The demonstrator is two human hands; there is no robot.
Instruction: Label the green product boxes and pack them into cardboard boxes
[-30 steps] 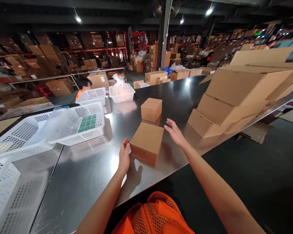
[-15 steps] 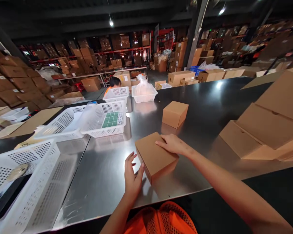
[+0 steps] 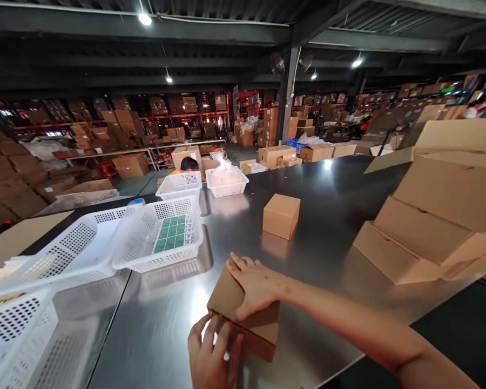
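Note:
A closed brown cardboard box [image 3: 263, 320] lies on the shiny metal table [image 3: 157, 319] close in front of me. Across its top lies my right hand [image 3: 256, 283], fingers spread toward the far left corner. My left hand [image 3: 214, 348] is at the box's near left side, fingers apart and bent, fingertips at the edge. Neither hand is wrapped round the box. A second closed box [image 3: 281, 216] stands farther back on the table.
White perforated baskets [image 3: 186, 254] line the left side; one holds green-and-white packs. Farther back, a basket [image 3: 229, 189] holds a plastic bag, near a person's head [image 3: 189, 164]. Open cartons [image 3: 433, 216] are stacked at the right.
My right hand has moved from the box's far right edge onto its top. The box has turned and lies lower in view, and my left hand is lower too. The view has tilted up.

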